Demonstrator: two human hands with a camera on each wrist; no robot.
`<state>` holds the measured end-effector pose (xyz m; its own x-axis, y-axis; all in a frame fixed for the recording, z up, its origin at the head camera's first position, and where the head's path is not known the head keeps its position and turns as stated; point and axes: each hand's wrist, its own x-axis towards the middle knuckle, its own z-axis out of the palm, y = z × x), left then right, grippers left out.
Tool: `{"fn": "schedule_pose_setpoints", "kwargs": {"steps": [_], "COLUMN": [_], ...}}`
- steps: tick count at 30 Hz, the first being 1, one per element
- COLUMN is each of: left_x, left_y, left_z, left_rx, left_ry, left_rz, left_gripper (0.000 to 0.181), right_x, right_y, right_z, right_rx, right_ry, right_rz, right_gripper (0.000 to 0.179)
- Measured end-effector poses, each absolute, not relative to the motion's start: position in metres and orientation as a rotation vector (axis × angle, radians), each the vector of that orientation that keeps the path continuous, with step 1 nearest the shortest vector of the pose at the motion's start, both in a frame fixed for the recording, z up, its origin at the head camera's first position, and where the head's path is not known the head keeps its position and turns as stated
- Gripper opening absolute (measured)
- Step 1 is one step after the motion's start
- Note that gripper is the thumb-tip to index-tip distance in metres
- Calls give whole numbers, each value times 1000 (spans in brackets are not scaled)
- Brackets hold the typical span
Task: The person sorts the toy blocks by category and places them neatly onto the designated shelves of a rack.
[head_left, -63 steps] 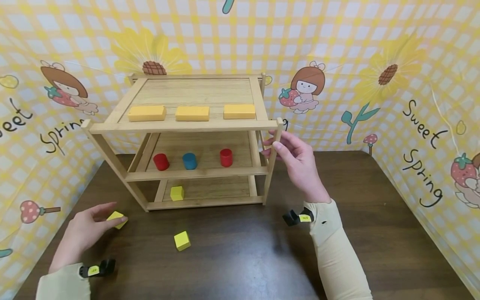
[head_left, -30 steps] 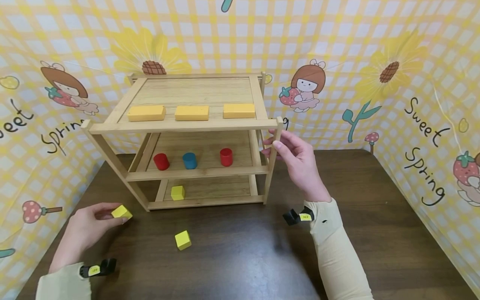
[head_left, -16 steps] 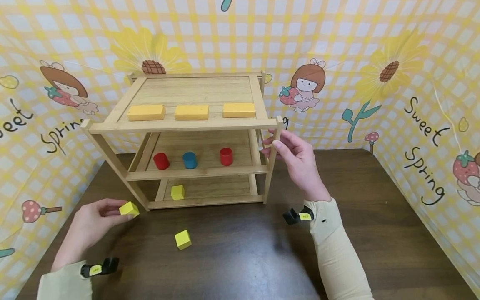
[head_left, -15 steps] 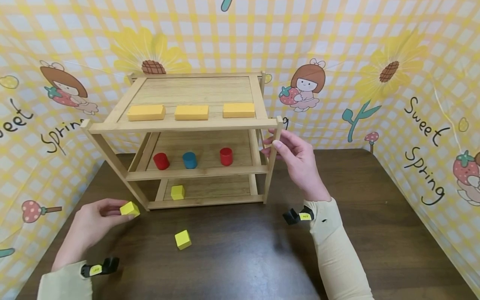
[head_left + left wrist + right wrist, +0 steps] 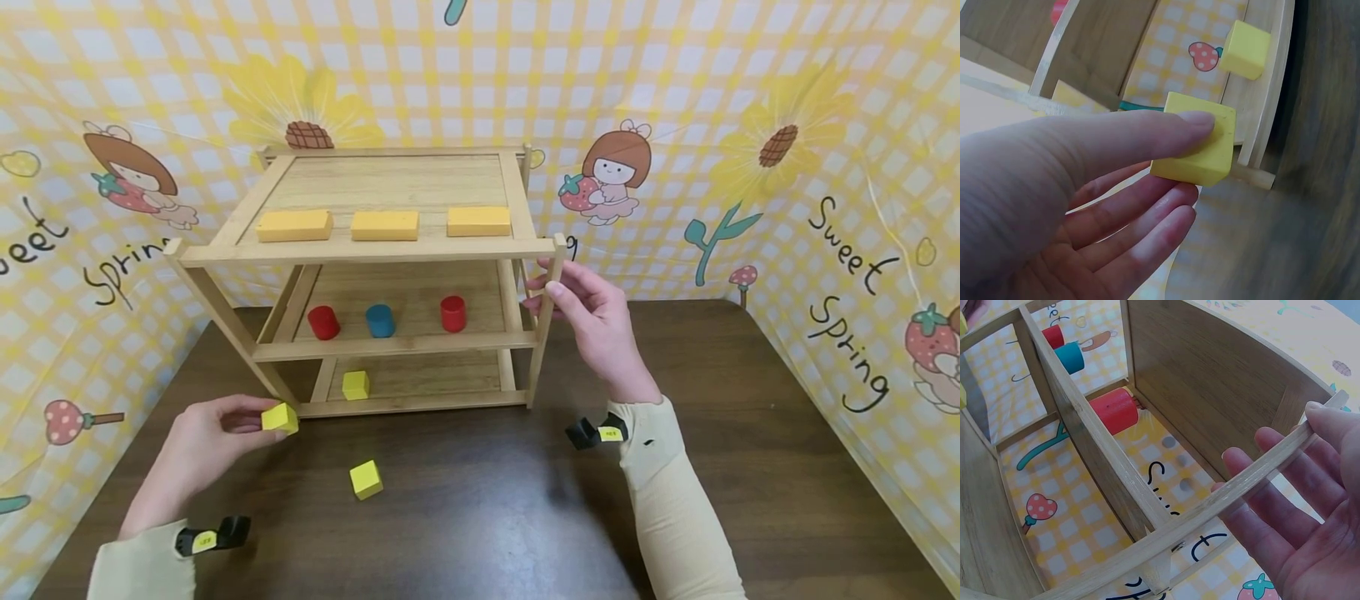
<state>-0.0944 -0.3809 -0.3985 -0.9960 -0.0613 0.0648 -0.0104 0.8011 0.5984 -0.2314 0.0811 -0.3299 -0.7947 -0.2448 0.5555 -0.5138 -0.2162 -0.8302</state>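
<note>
Between thumb and fingers, my left hand (image 5: 206,442) pinches a yellow cube (image 5: 280,419) beside the front left foot of a three-tier wooden shelf (image 5: 390,250). The left wrist view shows the thumb lying across one face of this cube (image 5: 1200,153). My right hand (image 5: 596,321) holds the shelf's front right post, thumb in front and fingers behind it; this hand (image 5: 1310,494) is also in the right wrist view. A second yellow cube (image 5: 356,385) sits on the bottom tier at left. Another yellow cube (image 5: 366,480) lies on the table before the shelf.
On the middle tier stand a red cylinder (image 5: 323,322), a blue cylinder (image 5: 380,321) and another red cylinder (image 5: 453,313). Three orange-yellow blocks (image 5: 385,226) line the top tier's front. A patterned cloth (image 5: 697,100) hangs behind the dark wooden table (image 5: 712,467).
My left hand has lifted the yellow cube from the table's left side and carried it rightward to near the shelf's front left foot. My right hand has stayed on the post.
</note>
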Motion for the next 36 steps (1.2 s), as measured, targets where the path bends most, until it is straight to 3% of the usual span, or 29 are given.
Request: {"fn": "schedule_pose_setpoints", "kwargs": {"steps": [36], "left_x": [-105], "left_y": [-328], "left_z": [-396], "left_rx": [-86], "left_ry": [-2789], "left_rz": [-1094], "left_gripper": [39], "right_x": [-232], "right_y": [81], "right_z": [-331], "right_rx": [934], "right_ry": [-1800], "right_rz": [2148], "right_gripper": [34]}}
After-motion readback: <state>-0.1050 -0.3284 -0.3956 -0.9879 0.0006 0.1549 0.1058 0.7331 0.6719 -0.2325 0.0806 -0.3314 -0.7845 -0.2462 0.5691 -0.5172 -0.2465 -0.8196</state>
